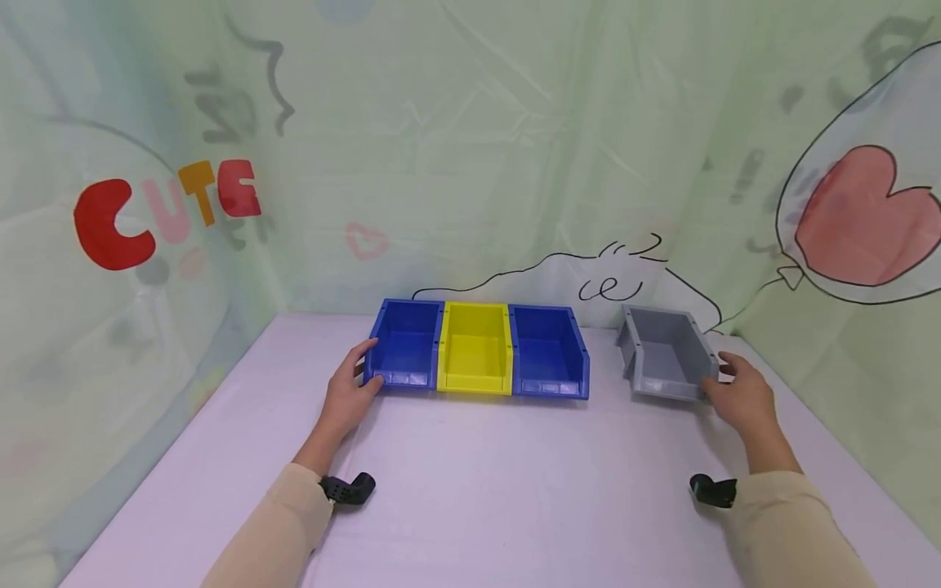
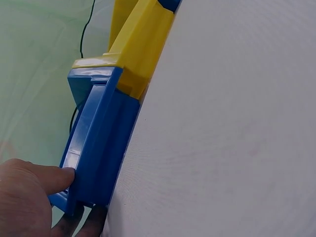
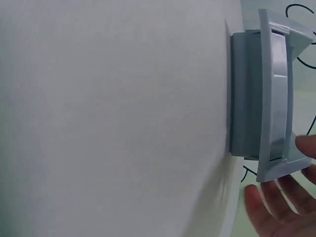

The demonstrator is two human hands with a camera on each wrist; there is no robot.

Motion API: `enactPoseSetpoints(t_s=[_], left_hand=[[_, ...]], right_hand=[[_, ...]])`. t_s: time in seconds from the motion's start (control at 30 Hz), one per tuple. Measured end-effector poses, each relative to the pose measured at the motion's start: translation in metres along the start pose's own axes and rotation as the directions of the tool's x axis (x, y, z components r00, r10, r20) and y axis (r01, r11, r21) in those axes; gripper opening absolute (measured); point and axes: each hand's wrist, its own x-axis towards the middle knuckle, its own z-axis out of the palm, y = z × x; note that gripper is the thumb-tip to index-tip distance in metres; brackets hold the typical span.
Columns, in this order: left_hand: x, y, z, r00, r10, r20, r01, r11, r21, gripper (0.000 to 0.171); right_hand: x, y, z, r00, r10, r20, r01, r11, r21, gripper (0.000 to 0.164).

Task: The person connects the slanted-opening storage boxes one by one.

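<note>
Three plastic storage bins stand side by side at the back of the table: a left blue bin (image 1: 400, 379), a yellow bin (image 1: 475, 382) and a right blue bin (image 1: 550, 387). My left hand (image 1: 354, 392) grips the left blue bin at its outer side, the thumb over the front corner and the fingers along the side wall. Apart from the row, on the right, is a grey bin (image 1: 665, 389). With my right hand (image 1: 744, 396) I hold its right wall, thumb at the inside and fingers outside, as the right wrist view shows.
A pale table (image 1: 478, 490) lies under the bins, its back edge meeting a printed curtain (image 1: 470, 163). A gap of bare table separates the right blue bin from the grey one. Black wrist mounts (image 1: 350, 488) sit on both sleeves.
</note>
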Motion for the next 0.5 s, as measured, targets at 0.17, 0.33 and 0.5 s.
enactPoseSetpoints(t_s=[0.17,0.33,0.5], left_hand=[[-0.0006,0.0023,-0.0008,1.0,0.006,0.002,-0.006,1.0,0.004,0.066],[-0.0014,0.0041,-0.0011,1.0,0.007,-0.002,-0.007,1.0,0.002,0.065],[-0.0016,0.002,-0.0004,1.0,0.006,0.001,-0.006,1.0,-0.005,0.065]], right_hand=[[0.0019,0.005,0.0007,0.991,0.071,0.111,-0.089,0.981,0.17,0.073],[0.0037,0.0062,0.0035,0.988,0.1,0.12,-0.127,0.963,0.237,0.074],[0.0037,0.0049,0.0054,0.978,0.136,0.156,-0.174,0.948,0.265,0.072]])
